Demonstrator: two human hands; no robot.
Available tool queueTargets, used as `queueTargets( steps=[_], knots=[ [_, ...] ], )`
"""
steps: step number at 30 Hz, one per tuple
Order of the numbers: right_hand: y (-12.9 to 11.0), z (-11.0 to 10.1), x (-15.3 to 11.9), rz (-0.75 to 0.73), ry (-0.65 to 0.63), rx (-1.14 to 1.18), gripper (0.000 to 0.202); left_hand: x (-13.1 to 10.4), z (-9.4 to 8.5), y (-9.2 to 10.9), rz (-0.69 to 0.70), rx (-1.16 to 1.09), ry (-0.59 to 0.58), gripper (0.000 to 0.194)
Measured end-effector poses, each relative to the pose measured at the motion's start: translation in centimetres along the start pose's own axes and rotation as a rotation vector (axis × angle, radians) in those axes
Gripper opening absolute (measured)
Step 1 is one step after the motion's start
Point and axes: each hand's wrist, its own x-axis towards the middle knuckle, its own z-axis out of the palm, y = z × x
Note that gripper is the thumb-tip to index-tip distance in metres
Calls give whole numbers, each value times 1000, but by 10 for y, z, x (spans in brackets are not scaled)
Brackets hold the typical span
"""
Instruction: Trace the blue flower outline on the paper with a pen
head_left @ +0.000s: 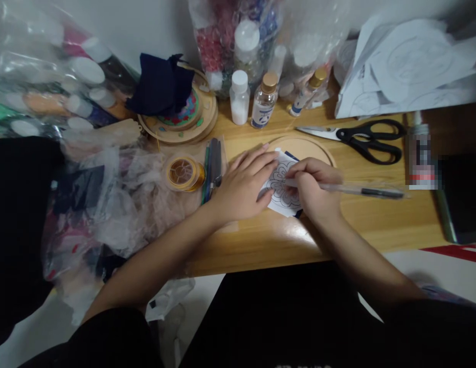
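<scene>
A small white paper with a flower line drawing (286,204) lies on the wooden table, with dark blue fabric (298,213) showing at its edges. My left hand (247,181) rests flat on the paper's left side, fingers stretched out and slightly spread. In my right hand (318,191) is a clear pen (348,189), gripped with its tip end over the drawing and its back end pointing right. The exact tip is hidden by blur and fingers. Behind the paper sits a round wooden disc or hoop (322,148), partly covered by my hands.
Black-handled scissors (370,135) lie at the back right, near a glue bottle (420,153) and a dark phone-like device (460,199). A spool of golden thread (184,174) and pens (212,166) stand left. Small bottles (264,102) and bagged supplies (88,76) line the back.
</scene>
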Motion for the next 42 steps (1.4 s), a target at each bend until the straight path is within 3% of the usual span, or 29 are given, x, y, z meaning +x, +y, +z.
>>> queueTargets(
  steps=[9,14,26,42],
  knots=[
    [6,-1,-2,-75,-21,-204,18,0,0,0,10,7,12,47],
    [6,0,-2,-107,-12,-178,17,1,0,1,-4,-6,4,49],
    [4,2,2,-21,14,-141,18,1,0,2,-23,-2,-15,48],
    [2,2,0,-64,-14,-180,16,1,0,2,-22,-16,-17,49]
  ],
)
